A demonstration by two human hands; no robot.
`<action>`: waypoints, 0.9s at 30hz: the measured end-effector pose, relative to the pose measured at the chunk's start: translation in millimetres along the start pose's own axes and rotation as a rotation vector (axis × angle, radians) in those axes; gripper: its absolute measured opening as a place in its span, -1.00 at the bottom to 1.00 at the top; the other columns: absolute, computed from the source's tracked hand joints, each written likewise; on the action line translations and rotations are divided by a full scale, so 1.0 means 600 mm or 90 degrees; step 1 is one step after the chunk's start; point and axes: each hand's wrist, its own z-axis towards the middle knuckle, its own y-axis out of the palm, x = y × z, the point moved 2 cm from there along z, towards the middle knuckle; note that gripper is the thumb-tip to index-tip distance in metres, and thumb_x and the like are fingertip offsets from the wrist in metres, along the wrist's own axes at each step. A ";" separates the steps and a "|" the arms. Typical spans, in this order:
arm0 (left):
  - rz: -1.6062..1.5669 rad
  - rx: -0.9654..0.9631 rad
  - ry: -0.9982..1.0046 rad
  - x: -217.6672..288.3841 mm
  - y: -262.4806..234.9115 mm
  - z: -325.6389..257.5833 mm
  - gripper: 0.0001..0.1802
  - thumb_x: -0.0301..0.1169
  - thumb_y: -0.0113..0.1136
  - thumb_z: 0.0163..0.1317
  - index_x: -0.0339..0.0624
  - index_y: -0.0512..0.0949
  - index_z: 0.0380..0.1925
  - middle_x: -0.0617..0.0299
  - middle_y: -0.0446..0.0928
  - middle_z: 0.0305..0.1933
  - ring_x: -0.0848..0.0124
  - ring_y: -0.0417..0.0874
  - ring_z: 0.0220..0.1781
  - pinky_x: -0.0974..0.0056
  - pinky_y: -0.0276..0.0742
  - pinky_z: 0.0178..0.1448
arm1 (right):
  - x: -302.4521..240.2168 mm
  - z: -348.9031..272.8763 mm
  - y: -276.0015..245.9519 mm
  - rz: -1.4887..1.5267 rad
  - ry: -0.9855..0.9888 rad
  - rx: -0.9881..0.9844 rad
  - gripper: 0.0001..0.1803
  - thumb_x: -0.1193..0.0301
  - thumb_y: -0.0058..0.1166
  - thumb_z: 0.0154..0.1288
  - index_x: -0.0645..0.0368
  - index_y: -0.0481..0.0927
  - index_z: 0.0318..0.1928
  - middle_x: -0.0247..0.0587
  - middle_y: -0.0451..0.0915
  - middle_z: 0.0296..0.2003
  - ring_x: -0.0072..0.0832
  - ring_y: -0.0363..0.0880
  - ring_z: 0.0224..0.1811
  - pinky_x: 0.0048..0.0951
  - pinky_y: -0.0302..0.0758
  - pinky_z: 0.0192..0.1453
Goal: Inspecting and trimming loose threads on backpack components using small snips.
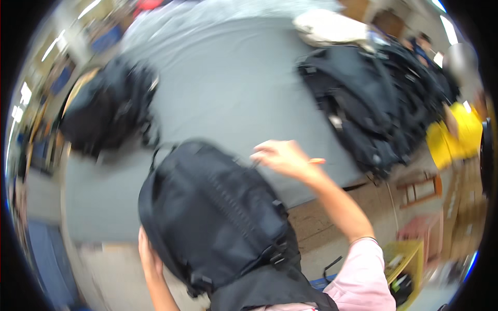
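A black backpack (207, 207) leans up against the near edge of the grey-covered table, its panel facing me and its lower end close to my body. My left hand (148, 254) presses along the backpack's left side, with the fingers partly hidden behind that edge. Over the table, my right hand (282, 157) is at the upper right rim of the bag. Its fingers are bent and drawn together near the bag's edge; blur hides what small thing is between them. An orange band (316, 161) circles the right wrist.
Another black backpack (111, 106) stands at the table's left side. Several black backpacks (363, 98) lie piled at the right, with a white bundle (332, 27) behind them. Clear plastic sheeting (218, 11) covers the far end. A yellow crate (410, 259) and a wooden stool (421, 189) stand right.
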 end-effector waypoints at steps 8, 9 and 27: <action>0.135 -0.049 -0.002 -0.014 0.047 0.048 -0.50 -0.21 -0.05 0.33 -0.30 0.37 0.17 0.04 0.52 0.06 0.18 0.56 0.04 0.16 0.46 0.17 | 0.012 -0.007 0.075 0.187 0.056 -0.113 -0.48 0.24 0.34 -0.05 0.30 0.58 -0.10 -0.14 0.64 -0.20 -0.43 0.59 -0.10 -0.43 0.48 0.02; 0.173 -0.055 0.042 -0.005 0.038 0.049 -0.50 -0.21 -0.05 0.33 -0.30 0.37 0.17 0.04 0.51 0.06 0.18 0.55 0.04 0.16 0.46 0.17 | 0.006 -0.013 0.069 0.192 0.059 -0.103 -0.48 0.24 0.34 -0.05 0.30 0.58 -0.10 -0.14 0.64 -0.20 -0.43 0.59 -0.10 -0.43 0.48 0.02; 0.521 -0.066 0.687 0.193 0.162 0.073 -0.43 -0.21 -0.08 0.28 -0.36 0.32 0.21 -0.01 0.43 0.17 0.18 0.51 0.11 0.17 0.43 0.18 | -0.003 -0.031 -0.019 0.714 -0.135 0.299 -0.74 0.48 0.25 0.12 0.27 0.59 -0.15 -0.42 0.58 -0.31 -0.68 0.48 -0.20 -0.58 0.42 -0.06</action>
